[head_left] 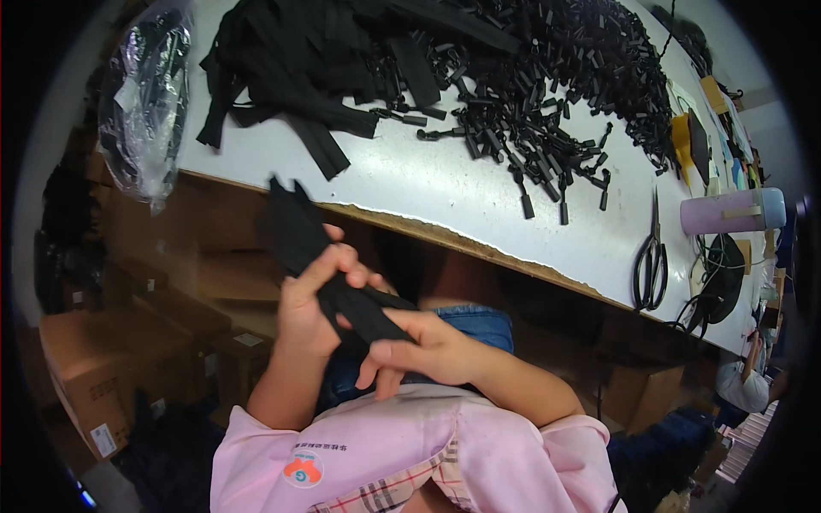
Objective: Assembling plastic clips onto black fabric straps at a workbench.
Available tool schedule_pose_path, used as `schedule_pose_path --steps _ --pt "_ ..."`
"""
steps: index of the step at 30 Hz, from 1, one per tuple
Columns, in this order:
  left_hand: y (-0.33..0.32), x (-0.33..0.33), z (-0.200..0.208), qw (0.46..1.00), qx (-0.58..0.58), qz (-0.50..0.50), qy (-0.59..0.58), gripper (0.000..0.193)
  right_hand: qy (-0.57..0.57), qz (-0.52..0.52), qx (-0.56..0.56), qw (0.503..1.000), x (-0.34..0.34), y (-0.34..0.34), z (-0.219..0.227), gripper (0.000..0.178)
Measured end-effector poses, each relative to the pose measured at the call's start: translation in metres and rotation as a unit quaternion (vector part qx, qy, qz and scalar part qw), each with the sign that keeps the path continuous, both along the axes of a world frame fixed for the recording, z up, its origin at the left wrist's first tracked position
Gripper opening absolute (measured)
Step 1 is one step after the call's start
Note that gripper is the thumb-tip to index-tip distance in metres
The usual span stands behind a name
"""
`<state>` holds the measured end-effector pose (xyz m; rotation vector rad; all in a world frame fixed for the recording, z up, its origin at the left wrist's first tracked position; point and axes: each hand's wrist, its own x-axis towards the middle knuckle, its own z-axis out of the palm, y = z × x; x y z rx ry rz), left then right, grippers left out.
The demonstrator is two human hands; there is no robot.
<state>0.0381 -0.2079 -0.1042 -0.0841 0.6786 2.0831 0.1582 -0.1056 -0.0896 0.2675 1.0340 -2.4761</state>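
Note:
A bundle of flat black fabric strips [295, 227] lies across both my hands, above my lap and in front of the table edge. The strips look like zipper tapes, but no teeth can be made out. My left hand [316, 295] is wrapped round the middle of the bundle, its fingers curled over the top. Lower down, my right hand [432, 346] pinches the near end between thumb and fingers. The far end sticks out past my left hand and splits into a few pointed tips.
On the white table [402, 184] lies a heap of black strips [291, 60], beside many small black cord pulls [547, 111]. Black scissors [652, 269] and a pink-and-blue bottle [731, 211] are at the right. A clear plastic bag [150, 103] hangs at the left edge, above cardboard boxes [111, 368].

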Motion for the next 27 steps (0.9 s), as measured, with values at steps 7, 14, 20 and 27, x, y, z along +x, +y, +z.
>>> schedule_pose_path --steps 7,14,20,27 --pt "-0.042 -0.04 0.0 0.989 -0.006 0.085 0.12 0.022 0.001 -0.054 0.443 0.895 0.041 0.021 -0.085 0.034" --pt "-0.066 -0.048 -0.01 0.988 -0.036 0.118 0.096 0.021 -0.028 0.051 0.543 0.838 0.022 0.013 -0.127 0.044" --pt "-0.071 -0.052 -0.003 0.986 -0.011 0.116 0.12 0.023 -0.044 0.163 0.468 0.867 -0.002 0.013 -0.135 0.043" --pt "-0.093 -0.06 -0.009 0.981 -0.022 0.133 0.143 0.024 0.049 0.229 0.579 0.781 0.0 0.006 -0.142 0.037"
